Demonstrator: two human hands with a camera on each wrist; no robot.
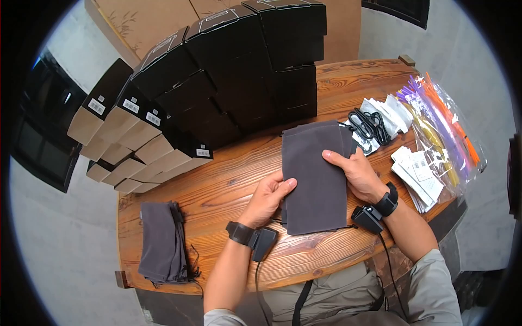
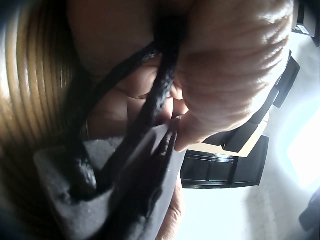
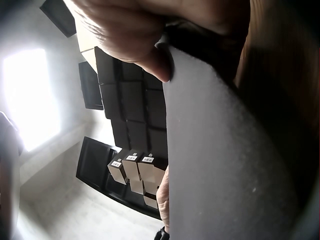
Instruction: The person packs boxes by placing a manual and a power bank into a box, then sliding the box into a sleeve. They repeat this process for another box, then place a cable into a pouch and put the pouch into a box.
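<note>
Both hands hold a small stack of dark grey drawstring pouches above the wooden table. My left hand grips the left edge, its thumb on the top face and its fingers underneath. On the opposite edge, my right hand grips the same way, thumb on top. Black drawcords loop in front of the left palm in the left wrist view. The right wrist view shows the flat grey cloth under the right thumb. A second pile of grey pouches lies at the table's left, cords trailing.
Stacked black boxes with brown ends form a wall at the back left. Behind the right hand lie coiled black cables on silvery packets. Folded white papers and a clear bag of purple, orange and yellow strips lie at the right.
</note>
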